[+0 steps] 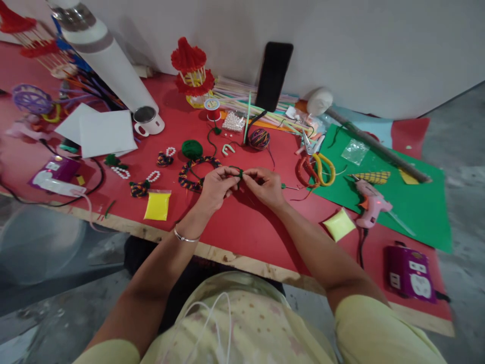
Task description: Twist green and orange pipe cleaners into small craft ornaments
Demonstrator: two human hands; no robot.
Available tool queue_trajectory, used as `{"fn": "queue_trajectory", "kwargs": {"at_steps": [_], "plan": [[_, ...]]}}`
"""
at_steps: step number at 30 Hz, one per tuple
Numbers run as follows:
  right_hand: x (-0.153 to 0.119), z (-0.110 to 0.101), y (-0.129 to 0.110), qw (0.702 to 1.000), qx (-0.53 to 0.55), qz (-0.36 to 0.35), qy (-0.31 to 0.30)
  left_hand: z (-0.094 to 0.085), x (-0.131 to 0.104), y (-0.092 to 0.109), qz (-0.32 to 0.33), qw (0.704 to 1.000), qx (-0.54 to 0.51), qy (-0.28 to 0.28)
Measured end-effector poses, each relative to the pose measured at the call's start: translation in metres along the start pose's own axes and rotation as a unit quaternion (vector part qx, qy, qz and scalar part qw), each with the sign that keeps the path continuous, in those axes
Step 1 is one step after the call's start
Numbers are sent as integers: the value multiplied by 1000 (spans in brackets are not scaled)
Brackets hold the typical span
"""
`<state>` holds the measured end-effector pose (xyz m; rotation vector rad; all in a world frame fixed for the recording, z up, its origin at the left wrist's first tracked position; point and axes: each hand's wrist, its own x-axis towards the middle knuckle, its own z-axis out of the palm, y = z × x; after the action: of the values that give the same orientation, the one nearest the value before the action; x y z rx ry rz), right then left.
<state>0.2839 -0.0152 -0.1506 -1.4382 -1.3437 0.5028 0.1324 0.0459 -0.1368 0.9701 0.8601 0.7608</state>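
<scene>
Over the middle of the red tabletop, my left hand (220, 186) and my right hand (264, 187) meet, their fingers pinching a small piece of dark green yarn (240, 174) between them. A multicoloured yarn ring (183, 177) lies beside my left hand, partly hidden by it. Behind it sits a green yarn ball (192, 149). A multicoloured yarn ball (259, 138) rests beyond my fingers. Just past my right hand lies a thin metal hook with a green handle (290, 187). To the left are small yarn pieces with white bead loops (153, 176).
Orange-and-yellow-handled scissors (317, 164) and a pink glue gun (370, 205) lie to the right, around a green sheet (424, 202). A phone (275, 76) leans on the wall. A mug (148, 121), white bottle (109, 60) and red thread spool (212, 109) stand at the back.
</scene>
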Motion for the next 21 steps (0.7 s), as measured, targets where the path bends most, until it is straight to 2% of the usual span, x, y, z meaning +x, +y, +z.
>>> {"fn": "queue_trajectory", "kwargs": {"at_steps": [7,10,14,17,21], "plan": [[-1,1,3,1000,8,0,-10,1,1,-1,33,999,-21,12],[-1,2,3,1000,19,14,8,0,3,-5,59,998,18,34],[-1,3,3,1000,8,23,-1,0,4,-8,105,989,79,66],[-1,2,2,999,15,32,-3,1,4,-7,95,990,79,71],[0,2,0,999,21,46,3,0,3,-4,58,996,15,60]]}}
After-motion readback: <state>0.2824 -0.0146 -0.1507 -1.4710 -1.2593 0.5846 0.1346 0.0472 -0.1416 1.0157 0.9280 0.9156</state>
